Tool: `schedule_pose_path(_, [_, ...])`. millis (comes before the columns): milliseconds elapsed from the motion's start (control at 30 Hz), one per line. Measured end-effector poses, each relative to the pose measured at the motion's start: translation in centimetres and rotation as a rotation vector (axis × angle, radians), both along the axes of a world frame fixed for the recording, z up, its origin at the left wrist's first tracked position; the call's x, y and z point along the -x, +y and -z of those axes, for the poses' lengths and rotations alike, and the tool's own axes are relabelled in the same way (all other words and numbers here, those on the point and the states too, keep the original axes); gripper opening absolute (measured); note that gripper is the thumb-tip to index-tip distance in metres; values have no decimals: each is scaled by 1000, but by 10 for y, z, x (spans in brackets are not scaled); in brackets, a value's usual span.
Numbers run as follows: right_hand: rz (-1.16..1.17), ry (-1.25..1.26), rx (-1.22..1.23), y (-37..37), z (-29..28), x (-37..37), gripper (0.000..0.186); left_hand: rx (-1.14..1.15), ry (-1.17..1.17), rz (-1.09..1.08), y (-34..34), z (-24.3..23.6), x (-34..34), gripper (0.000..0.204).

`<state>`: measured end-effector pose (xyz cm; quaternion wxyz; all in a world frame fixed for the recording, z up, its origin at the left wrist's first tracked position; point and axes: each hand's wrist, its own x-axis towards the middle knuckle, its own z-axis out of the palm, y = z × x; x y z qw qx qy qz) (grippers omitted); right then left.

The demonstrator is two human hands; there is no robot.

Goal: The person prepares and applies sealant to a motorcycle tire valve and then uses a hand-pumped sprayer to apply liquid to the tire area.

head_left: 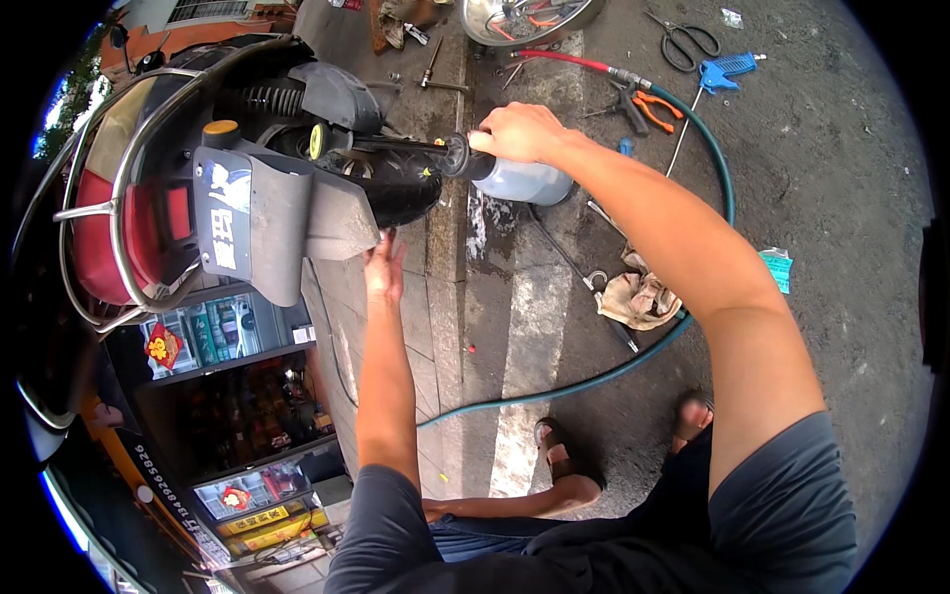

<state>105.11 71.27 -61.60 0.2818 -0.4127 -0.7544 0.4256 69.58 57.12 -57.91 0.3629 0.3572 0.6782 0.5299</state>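
Note:
My right hand (520, 134) is closed around the top of a translucent white bottle (526, 181) with a black neck. From that neck a thin black tube (396, 145) reaches left to the scooter's wheel area. Below the grey mudguard (341, 220), my left hand (384, 269) has its fingers apart, with the fingertips at the guard's lower edge. Part of those fingers is hidden by the guard. The black tyre (406, 198) shows between the mudguard and the bottle.
The scooter's chrome rack (124, 198) and red tail light fill the left. A teal hose (584, 381) loops across the ground around a rag (638, 300). Pliers (633, 109), scissors (683, 45), a blue air gun (727, 71) and a metal basin (529, 20) lie beyond.

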Motion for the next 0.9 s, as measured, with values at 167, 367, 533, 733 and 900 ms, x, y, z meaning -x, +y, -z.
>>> schedule_pose_path(167, [-3, -12, 31, -2, -3, 4, 52, 88, 94, 20, 29, 26, -32, 81])
schedule_pose_path(367, [11, -15, 17, 1, 13, 1, 51, -63, 2, -52, 29, 18, -38, 76])
schedule_pose_path(533, [5, 36, -20, 7, 0, 7, 47, -261, 95, 85, 28, -19, 0, 63])
schedule_pose_path(733, [21, -25, -10, 13, 7, 12, 48, -99, 230, 66, 17, 32, -30, 71])
schedule_pose_path(900, [0, -9, -13, 11, 1, 14, 48, -84, 184, 56, 25, 38, -24, 76])
